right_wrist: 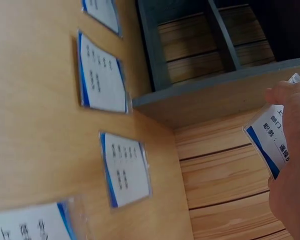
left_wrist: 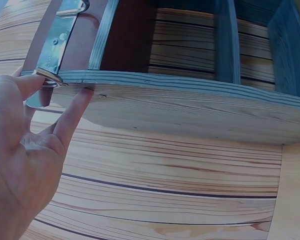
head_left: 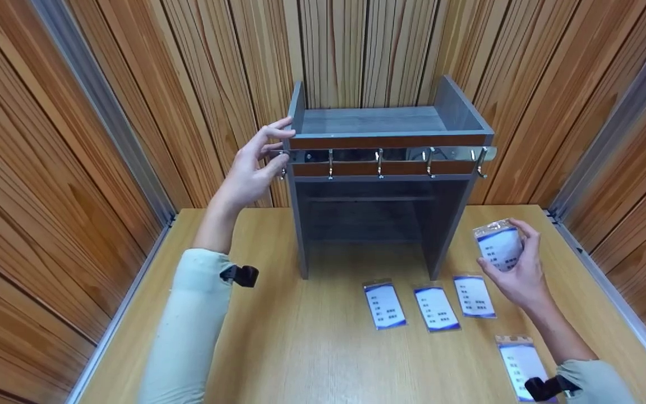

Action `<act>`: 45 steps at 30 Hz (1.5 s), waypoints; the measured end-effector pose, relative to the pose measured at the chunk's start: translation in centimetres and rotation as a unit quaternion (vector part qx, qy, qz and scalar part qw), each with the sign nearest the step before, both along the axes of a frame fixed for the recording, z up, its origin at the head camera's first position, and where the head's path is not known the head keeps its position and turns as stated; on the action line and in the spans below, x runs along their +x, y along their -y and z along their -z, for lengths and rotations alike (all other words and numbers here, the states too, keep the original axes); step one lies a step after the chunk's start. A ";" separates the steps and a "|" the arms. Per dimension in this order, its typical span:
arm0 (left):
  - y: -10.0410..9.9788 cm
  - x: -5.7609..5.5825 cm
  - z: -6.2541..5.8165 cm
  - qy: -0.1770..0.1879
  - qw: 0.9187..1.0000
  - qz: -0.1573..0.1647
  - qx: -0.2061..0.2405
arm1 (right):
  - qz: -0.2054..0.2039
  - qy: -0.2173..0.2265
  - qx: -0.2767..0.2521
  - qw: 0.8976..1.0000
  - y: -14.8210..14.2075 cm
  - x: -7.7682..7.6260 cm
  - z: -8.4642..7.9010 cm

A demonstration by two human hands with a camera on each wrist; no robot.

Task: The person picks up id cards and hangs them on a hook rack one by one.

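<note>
Currently, in the head view, the right grip (head_left: 525,280) pinches one badge card (head_left: 499,247) by its edges, above the worktop (head_left: 312,336) and to the right of the grey rack (head_left: 370,120). Four loose cards (head_left: 436,308) lie on the worktop. The left grip (head_left: 250,174) is spread at the rack's left end, near the hook rail (head_left: 404,154); the hooks carry no card. Step in hand, as judged: card lifted, rack steadied.

Left wrist view: one digit meets the end hook (left_wrist: 49,76), another the side panel (left_wrist: 190,110).

Right wrist view: the hand partly covers the held card. Next move, presumably: bring the card's clear end to a hook, fingers kept off that end.
</note>
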State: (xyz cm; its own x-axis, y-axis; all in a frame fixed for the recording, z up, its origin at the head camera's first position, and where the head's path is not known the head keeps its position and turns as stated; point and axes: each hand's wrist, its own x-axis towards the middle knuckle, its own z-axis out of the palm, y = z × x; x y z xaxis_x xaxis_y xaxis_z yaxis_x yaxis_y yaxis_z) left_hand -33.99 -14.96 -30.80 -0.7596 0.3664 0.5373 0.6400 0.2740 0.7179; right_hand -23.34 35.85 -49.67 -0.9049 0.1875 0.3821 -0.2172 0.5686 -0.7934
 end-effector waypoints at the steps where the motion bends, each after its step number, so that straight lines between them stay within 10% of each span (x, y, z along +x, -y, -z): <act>1: 0.0 0.0 0.0 -0.001 1.000 0.001 0.002 | 0.003 0.000 -0.003 1.000 0.2 0.0 -0.1; 45: 0.7 0.0 -0.3 0.028 0.999 0.021 0.027 | -0.016 -0.175 -0.112 0.978 6.0 0.0 -7.0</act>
State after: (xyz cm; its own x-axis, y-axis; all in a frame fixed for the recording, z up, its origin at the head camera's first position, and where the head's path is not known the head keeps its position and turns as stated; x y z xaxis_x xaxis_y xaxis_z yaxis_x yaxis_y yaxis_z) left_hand -33.97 -15.69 -30.45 -0.7734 0.3702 0.5145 0.6090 0.2088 0.7652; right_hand -23.39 29.86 -42.64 -0.7329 0.2757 0.6220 -0.5120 0.3785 -0.7711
